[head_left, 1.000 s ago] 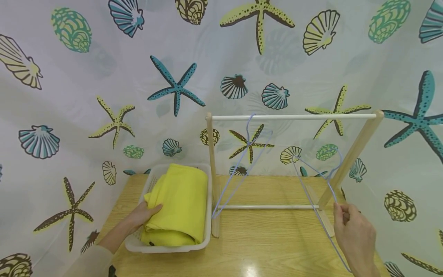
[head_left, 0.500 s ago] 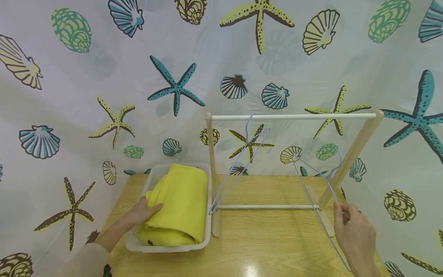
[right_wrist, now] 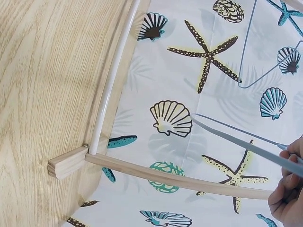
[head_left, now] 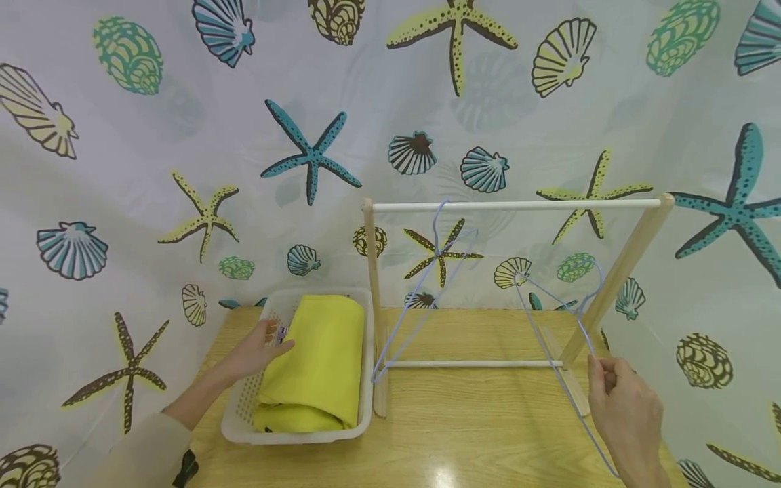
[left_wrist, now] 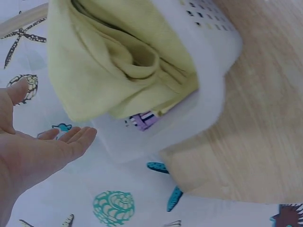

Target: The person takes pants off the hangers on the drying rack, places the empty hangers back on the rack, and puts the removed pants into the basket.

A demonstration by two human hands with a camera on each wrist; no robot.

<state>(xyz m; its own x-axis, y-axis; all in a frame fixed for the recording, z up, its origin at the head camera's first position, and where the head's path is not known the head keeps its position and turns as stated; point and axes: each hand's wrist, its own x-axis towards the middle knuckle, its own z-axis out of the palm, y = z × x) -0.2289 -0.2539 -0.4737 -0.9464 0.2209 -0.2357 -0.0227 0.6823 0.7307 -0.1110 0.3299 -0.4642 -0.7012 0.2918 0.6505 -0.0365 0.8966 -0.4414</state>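
Observation:
Folded yellow cloth (head_left: 320, 352) lies in a white plastic basket (head_left: 295, 438) at the left. My left hand (head_left: 253, 356) is over the basket's left side, its thumb by the cloth's edge. In the left wrist view the left hand (left_wrist: 42, 151) has its fingers extended, holding nothing. A small purple patterned item (left_wrist: 144, 120) shows under the yellow cloth (left_wrist: 118, 61). At the right, my right hand (head_left: 625, 413) pinches a blue wire clothes hanger (head_left: 549, 352) by one side. Part of that hanger (right_wrist: 236, 141) and the fingers of the right hand (right_wrist: 288, 189) show in the right wrist view.
A wooden rack with a white top rail (head_left: 518, 205) stands on the wooden table (head_left: 476, 427), right of the basket. Another blue hanger (head_left: 405, 315) hangs from the rail's left part. A shell-patterned curtain (head_left: 366, 88) surrounds the table.
My left hand has let go of the cloth's left edge and moved slightly up and right. The cloth has settled rightward, baring the basket's left side. The right hand has stayed still.

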